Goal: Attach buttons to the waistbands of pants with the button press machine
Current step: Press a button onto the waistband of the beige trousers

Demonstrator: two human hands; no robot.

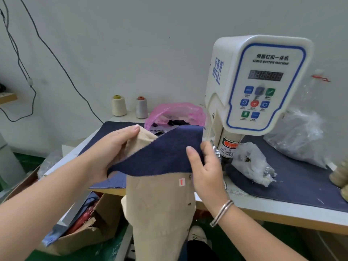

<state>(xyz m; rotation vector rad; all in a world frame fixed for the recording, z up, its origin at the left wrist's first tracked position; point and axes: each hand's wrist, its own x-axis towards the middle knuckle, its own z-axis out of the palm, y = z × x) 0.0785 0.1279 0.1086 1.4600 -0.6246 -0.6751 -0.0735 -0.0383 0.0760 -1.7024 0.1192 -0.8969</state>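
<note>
- The beige pants (pixel 160 204) hang from the front edge of the work table (pixel 263 204), their upper part lifted between both hands, left of the servo button machine (pixel 259 81).
- A navy denim piece (pixel 165 149) lies across the top of the pants; whether it is a lining, a facing or a loose scrap, I cannot tell.
- The left hand (pixel 113 147) grips the beige fabric at its upper left, fingers curled round the cloth with the thumb on top.
- The right hand (pixel 205 166) holds the right edge of the denim and pants, thumb laid over the denim, the other fingers loosely bent behind it; how tightly they clamp is hidden.
- A small red-and-white tag (pixel 181 182) and dark studs show on the beige cloth just below the denim edge.
- Judged from this, the step in hand is preparing the waistband: it is held clear of the press head (pixel 228 147), and no cloth is under it yet.
- The next move likely calls for spreading the waistband flat, sliding the marked spot rightward under the press head, and keeping fingertips out of the die area, as the warning label (pixel 227 150) advises.
- Clear plastic bags (pixel 252 162) beside the head could snag the cloth.
</note>
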